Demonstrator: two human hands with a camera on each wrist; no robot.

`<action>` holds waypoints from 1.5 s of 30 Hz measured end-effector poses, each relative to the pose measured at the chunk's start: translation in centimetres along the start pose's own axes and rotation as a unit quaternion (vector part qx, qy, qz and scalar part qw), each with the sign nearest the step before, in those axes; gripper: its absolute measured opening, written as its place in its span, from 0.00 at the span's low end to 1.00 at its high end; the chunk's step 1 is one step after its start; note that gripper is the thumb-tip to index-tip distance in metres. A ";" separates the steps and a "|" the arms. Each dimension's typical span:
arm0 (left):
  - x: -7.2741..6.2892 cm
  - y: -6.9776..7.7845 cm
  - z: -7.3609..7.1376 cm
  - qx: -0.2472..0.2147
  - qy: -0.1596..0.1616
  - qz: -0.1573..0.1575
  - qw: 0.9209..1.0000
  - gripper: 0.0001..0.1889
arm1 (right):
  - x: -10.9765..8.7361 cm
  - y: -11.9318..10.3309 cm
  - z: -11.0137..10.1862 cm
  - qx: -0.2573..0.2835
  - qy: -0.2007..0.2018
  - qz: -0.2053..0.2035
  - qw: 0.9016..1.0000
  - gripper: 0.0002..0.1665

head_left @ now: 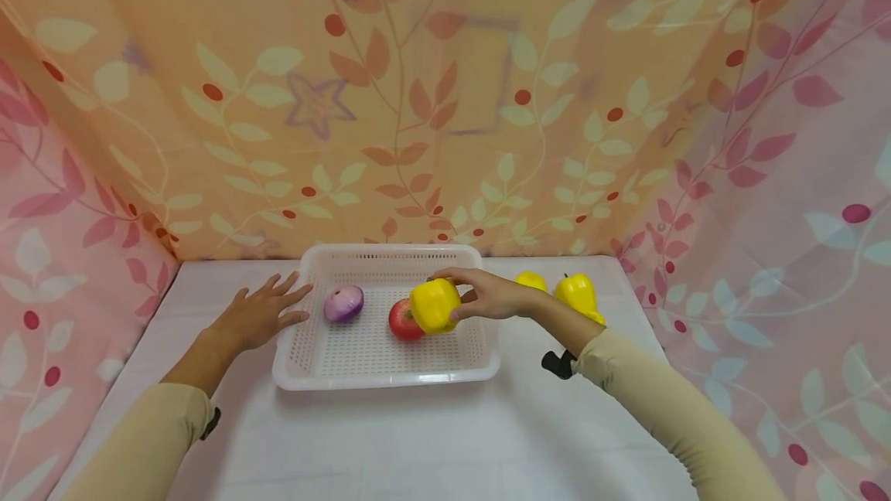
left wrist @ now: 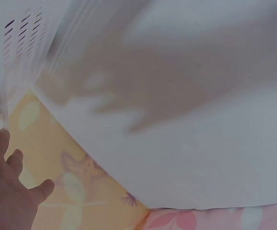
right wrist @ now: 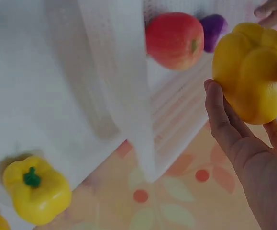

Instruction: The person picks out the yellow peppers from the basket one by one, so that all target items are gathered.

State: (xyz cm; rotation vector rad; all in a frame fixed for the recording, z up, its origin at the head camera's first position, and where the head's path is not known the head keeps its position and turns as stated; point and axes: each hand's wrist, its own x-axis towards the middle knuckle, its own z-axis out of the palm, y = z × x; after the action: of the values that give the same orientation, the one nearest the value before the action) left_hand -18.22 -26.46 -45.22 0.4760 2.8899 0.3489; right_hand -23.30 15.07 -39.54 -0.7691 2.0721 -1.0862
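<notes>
My right hand (head_left: pixel 496 296) grips a yellow bell pepper (head_left: pixel 435 305) above the right half of a white plastic basket (head_left: pixel 386 382). In the right wrist view the fingers (right wrist: pixel 220 112) curl round the pepper's side. Under and beside it, a red apple-like fruit (head_left: pixel 404 322) lies in the basket, partly hidden by the pepper. A purple onion (head_left: pixel 344 304) rests in the basket's left part. By the basket's left rim my left hand (head_left: pixel 261 314) is spread with straight fingers and holds nothing; whether it touches the rim I cannot tell.
More yellow bell peppers (head_left: pixel 576 291) lie on the white table (head_left: pixel 390 447) right of the basket, partly hidden behind the right forearm. Flower-patterned cloth (head_left: pixel 418 138) hangs at the back and both sides of the table.
</notes>
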 end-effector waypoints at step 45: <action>0.0 0.3 -0.2 0.001 0.002 -0.004 1.000 0.34 | -12.3 14.0 -1.7 0.044 0.176 0.137 0.974 0.46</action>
State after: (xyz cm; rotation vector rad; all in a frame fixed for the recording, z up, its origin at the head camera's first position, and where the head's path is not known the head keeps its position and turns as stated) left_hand -18.22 -26.25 -44.92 0.4638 2.8950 0.3456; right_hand -19.89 31.77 -47.33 -0.2443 2.3185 -1.2110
